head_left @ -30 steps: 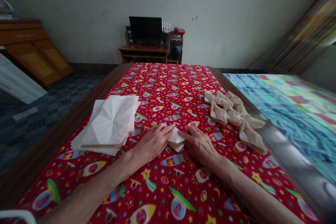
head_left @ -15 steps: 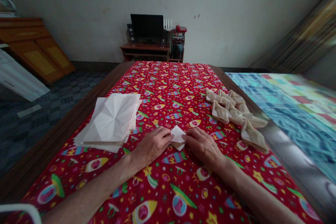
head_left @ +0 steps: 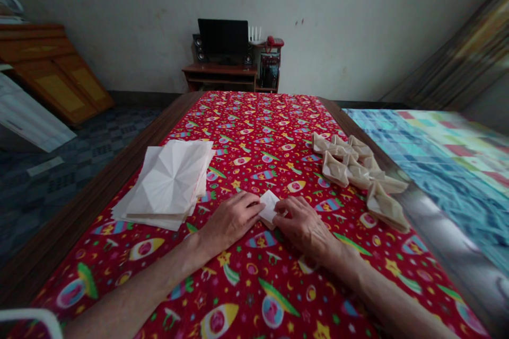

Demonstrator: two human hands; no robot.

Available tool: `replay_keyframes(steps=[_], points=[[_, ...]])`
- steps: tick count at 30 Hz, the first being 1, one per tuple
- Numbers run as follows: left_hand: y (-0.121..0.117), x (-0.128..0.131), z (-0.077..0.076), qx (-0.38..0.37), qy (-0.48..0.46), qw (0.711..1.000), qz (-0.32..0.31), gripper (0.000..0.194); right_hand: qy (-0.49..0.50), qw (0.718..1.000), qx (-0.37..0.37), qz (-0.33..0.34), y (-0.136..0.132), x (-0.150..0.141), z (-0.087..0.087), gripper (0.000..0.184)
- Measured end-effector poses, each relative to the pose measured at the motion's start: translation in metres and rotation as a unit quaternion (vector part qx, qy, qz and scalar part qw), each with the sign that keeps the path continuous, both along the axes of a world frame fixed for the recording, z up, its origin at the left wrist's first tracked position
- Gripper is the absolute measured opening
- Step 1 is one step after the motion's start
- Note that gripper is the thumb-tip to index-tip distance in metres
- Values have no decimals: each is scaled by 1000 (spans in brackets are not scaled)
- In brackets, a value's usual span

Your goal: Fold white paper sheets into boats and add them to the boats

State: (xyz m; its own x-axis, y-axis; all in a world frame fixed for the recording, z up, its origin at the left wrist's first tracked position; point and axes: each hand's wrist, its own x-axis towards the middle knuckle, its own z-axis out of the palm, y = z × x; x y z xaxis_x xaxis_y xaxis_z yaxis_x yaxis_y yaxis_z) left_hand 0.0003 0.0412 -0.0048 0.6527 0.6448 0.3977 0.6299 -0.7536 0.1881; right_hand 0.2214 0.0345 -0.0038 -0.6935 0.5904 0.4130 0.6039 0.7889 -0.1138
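A small folded white paper (head_left: 269, 204) lies on the red patterned tablecloth (head_left: 254, 140) between my hands. The fingers of my left hand (head_left: 238, 216) press on its left edge. My right hand (head_left: 304, 220) pinches the right corner between bent thumb and forefinger. Left of my hands sits a stack of creased paper sheets (head_left: 169, 180), the top one marked with folds radiating from its middle. Over on the right are several folded paper pieces (head_left: 350, 161) grouped close together, with one folded piece (head_left: 385, 205) lying nearest me.
A brown wooden table edge (head_left: 159, 114) borders the cloth. Beyond the far end stand a desk (head_left: 218, 71) and a black monitor (head_left: 223, 37). A bed with a blue patchwork cover (head_left: 417, 169) is on the right, and a wooden cabinet (head_left: 55, 74) at far left.
My right fingers have curled in and shifted slightly over the paper's right side, covering more of it. My left hand stays nearly in place.
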Motion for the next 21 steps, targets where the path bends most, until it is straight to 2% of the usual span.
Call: replay_keyframes(steps=[4, 7, 13, 17, 21], points=[[-1, 0, 2, 19, 23, 1000, -1, 19, 58, 998, -29, 1, 1, 3, -4, 16], [-1, 0, 0, 21, 14, 1000, -2, 18, 89, 995, -48, -27, 2, 4, -7, 13], [3, 3, -11, -62, -126, 990, 18, 11, 128, 980, -150, -35, 6, 2, -5, 18], [8, 6, -14, -119, -164, 978, 56, 10, 134, 967, -190, -106, 9, -1, -3, 23], [8, 9, -11, -113, -125, 981, 97, 14, 89, 967, -156, -180, 7, -6, -1, 24]])
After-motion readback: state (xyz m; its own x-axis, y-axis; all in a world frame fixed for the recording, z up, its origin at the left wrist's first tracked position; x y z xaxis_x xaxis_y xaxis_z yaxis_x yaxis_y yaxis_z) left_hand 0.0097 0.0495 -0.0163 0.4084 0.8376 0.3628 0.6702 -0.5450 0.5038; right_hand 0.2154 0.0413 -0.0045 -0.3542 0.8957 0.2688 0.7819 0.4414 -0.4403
